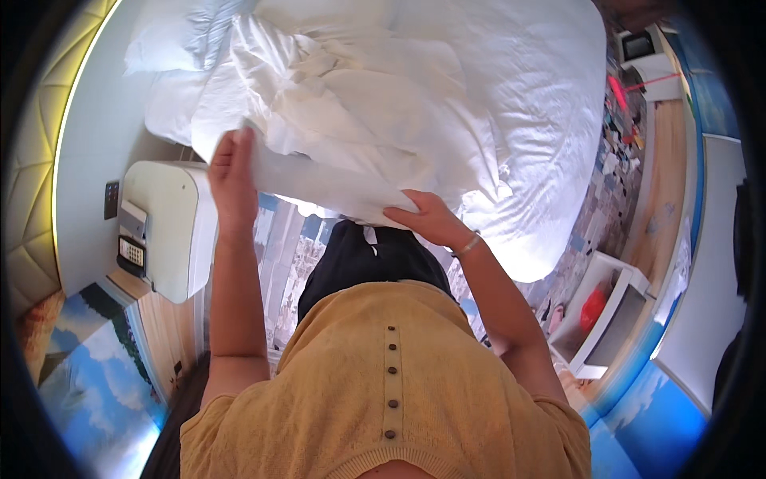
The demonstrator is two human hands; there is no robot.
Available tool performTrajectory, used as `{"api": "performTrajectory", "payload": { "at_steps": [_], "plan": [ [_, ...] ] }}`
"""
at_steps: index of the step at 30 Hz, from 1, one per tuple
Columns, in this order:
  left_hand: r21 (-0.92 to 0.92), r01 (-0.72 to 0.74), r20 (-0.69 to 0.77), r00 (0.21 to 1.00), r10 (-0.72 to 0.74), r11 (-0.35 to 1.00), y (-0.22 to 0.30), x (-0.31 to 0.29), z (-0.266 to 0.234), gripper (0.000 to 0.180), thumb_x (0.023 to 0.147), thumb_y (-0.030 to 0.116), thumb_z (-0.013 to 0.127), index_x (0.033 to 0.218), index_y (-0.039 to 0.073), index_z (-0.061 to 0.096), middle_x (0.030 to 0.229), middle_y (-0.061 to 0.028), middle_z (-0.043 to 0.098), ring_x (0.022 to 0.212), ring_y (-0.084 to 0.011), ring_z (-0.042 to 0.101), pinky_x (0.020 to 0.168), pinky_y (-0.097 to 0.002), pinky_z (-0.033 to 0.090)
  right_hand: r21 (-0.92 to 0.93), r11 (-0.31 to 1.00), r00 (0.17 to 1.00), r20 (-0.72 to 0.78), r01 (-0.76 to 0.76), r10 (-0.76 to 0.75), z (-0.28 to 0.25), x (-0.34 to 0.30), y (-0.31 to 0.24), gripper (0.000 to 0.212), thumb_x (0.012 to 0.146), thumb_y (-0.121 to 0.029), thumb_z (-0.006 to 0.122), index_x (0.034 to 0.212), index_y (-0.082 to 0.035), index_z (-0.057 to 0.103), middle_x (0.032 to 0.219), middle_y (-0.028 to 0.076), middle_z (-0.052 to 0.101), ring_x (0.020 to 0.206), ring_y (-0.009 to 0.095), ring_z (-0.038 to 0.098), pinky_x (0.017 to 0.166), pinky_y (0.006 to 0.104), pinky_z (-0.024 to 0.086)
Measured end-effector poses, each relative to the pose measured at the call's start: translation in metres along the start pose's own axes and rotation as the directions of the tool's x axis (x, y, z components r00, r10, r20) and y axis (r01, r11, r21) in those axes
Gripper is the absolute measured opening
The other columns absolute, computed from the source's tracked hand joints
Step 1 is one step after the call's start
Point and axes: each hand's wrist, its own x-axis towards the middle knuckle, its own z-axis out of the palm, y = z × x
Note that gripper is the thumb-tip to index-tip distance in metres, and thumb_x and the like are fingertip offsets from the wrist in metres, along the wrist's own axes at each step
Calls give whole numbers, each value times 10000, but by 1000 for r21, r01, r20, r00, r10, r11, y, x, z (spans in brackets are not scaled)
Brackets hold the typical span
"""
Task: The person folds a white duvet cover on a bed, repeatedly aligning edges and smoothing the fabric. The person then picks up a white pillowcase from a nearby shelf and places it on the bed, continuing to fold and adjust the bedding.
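Note:
A band of white bed linen (331, 185) is stretched between my two hands, over the near side of the bed. At its left end my left hand (233, 169) is raised, fingers closed around the cloth. Lower and to the right, my right hand (433, 219) pinches the near edge, its thumb pointing left; part of its grip is hidden. Beyond the band lies a heap of rumpled white bedding (351, 88). Whether the band joins this heap I cannot tell.
A white bedside cabinet (171, 227) with a telephone (132, 251) stands at left by the wall. White pillows (179, 36) lie at the far left of the bed. On the right are a wooden ledge (664, 188) and a white open-fronted unit (606, 307) holding something red.

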Motion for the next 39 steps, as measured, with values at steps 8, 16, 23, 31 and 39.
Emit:
{"api": "performTrajectory", "payload": {
  "at_steps": [8,16,23,31,39],
  "plan": [
    [386,-428,892,399,-213,817,-44,-105,42,373,675,110,727,1029,101,608,880,-125,596,832,-325,591,701,-357,487,-37,988,969,-195,148,-153,60,-78,-41,336,816,-253,688,699,9,513,616,137,511,586,240,554,542,336,433],
    [284,-476,910,406,-78,832,-45,-125,71,158,705,56,663,849,48,598,781,-108,575,726,-337,554,604,-370,449,-672,738,877,-390,-63,-281,43,-88,22,200,741,-112,657,892,-70,534,850,92,540,712,301,612,580,381,494],
    [66,344,689,663,-292,937,-30,-175,110,255,739,-64,628,985,-5,656,995,-41,647,930,-114,591,843,-291,465,-424,897,663,-638,124,-393,-57,-140,95,329,711,116,480,986,-15,603,868,100,636,830,223,615,755,287,475],
    [67,-82,144,987,72,994,-35,-225,240,134,906,58,539,1002,31,629,1039,14,570,912,-54,519,833,-214,404,-320,938,817,-502,131,-285,-160,-292,44,245,758,-110,684,982,-41,611,786,94,647,703,198,626,634,278,479],
    [-27,-8,258,966,14,1000,-59,-238,336,154,907,99,555,1017,17,623,904,-9,640,812,-72,590,724,-227,481,-419,899,682,-622,126,-386,-232,-270,196,363,785,-193,647,1092,-8,589,998,156,628,942,272,607,787,316,485]
  ]
}}
